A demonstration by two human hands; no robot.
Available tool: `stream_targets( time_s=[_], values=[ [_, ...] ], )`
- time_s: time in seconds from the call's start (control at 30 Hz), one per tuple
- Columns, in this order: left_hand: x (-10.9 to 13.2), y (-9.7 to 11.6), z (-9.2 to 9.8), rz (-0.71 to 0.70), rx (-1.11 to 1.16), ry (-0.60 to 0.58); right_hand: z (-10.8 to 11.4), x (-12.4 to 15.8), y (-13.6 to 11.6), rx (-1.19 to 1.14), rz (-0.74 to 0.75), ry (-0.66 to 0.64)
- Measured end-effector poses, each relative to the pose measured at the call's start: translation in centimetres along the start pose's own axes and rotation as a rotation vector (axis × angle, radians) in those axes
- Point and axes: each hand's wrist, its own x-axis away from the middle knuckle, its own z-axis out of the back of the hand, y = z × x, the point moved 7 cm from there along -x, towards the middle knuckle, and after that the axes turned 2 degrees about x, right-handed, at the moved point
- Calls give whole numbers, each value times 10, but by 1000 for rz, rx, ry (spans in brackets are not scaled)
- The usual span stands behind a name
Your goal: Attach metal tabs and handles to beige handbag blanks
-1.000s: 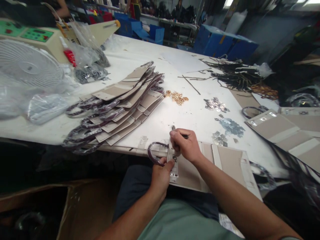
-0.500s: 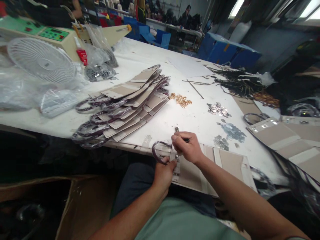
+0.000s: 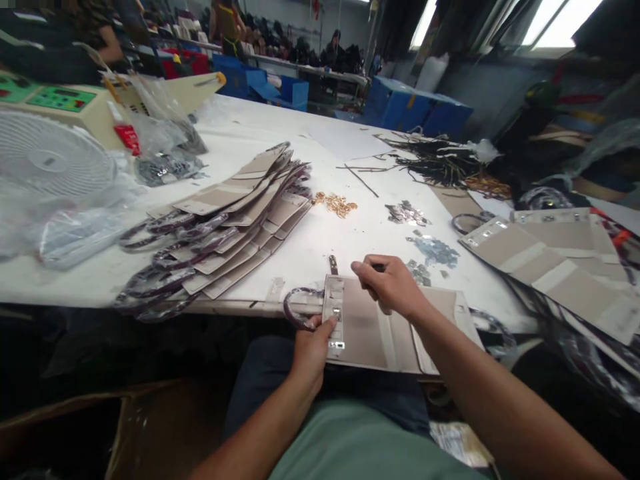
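Note:
A beige bag panel (image 3: 363, 320) lies at the table's front edge, with a plastic-wrapped handle loop (image 3: 289, 308) at its left end. My left hand (image 3: 311, 347) pinches that end, thumb on top beside a small metal plate (image 3: 337, 313). A second metal plate (image 3: 337, 345) sits lower on the same strip. Over the middle of the panel, my right hand (image 3: 390, 283) is closed around a dark tool (image 3: 379, 267); most of the tool is hidden in the fist. A narrow metal bar (image 3: 333, 265) sticks out behind the panel's top left corner.
Stacked bag panels (image 3: 245, 220) lie to the left, more panels (image 3: 550, 260) to the right. Gold metal pieces (image 3: 336, 204) and silver plates (image 3: 435, 251) form small piles. A fan (image 3: 47, 157) and a red bottle (image 3: 127, 133) stand at the left. Dark cords (image 3: 445, 160) lie farther back.
My right hand has lifted off the panel's left strip and moved right, uncovering the metal plate there. My left hand still holds the panel's left end. The whole view has shifted.

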Motion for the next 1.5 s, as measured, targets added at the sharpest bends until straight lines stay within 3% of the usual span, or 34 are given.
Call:
stream_targets(
  time_s=[0.13,0.27,0.37,0.43,0.5,0.53,0.6,0.67,0.73,0.8,0.93,1.2,1.5],
  values=[
    [6,3,0,30,8,7,4,-6,23,473,20,-84],
    [12,5,8,110,-2,-20,-20,2,49,664,31,-106],
    [17,16,29,75,-77,-11,-38,10,50,778,88,-86],
    [23,42,55,-123,-202,147,-44,11,47,831,111,-93],
    [35,85,71,-474,-453,337,-47,9,45,846,121,-111],
    [43,106,67,-685,-624,379,-48,7,43,844,121,-118],
    [54,131,37,-1074,-1008,270,-49,4,41,831,122,-127],
    [48,128,2,-1283,-1357,-5,-52,2,38,820,123,-122],
    [29,113,-18,-1289,-1599,-220,-55,2,36,811,131,-107],
    [8,104,-24,-1221,-1742,-274,-59,3,35,794,152,-97],
    [-13,100,-20,-1119,-1856,-251,-67,2,35,764,202,-112],
    [-13,107,-27,-1024,-1912,-273,-65,-12,34,718,74,-85],
    [-11,104,-26,-1031,-1948,-272,-80,7,33,754,52,-16]
  ],
)
